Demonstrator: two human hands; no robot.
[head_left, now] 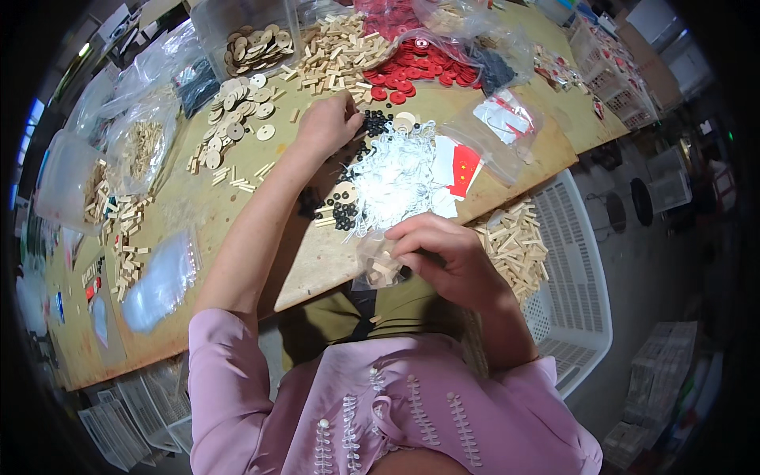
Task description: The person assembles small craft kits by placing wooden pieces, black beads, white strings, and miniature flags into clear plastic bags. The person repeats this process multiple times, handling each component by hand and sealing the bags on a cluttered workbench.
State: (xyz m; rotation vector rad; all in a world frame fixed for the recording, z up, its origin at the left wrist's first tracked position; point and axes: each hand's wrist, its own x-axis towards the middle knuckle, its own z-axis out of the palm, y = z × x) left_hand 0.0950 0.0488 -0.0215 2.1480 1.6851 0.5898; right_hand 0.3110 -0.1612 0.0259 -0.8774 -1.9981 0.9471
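Note:
My left hand [327,125] reaches across the table, fingers closed together over the edge of a pile of small black beads [375,121]; what its fingertips hold is hidden. Near the table's front edge, my right hand [443,252] grips a small clear plastic bag [381,267] with a few light wooden pieces inside. Between the hands lies a tangled heap of white strings [400,178]. More black beads [344,216] sit at its near left, by a few wooden sticks. Right of the strings are white cards and a red card with yellow stars [463,172].
Loose wooden blocks [336,51], red discs [427,65] and wooden discs [237,103] are heaped at the back. A stack of clear bags [162,277] lies at left. Below the table's right edge stands a white plastic basket [576,273], with wooden blocks [514,247] beside its wall.

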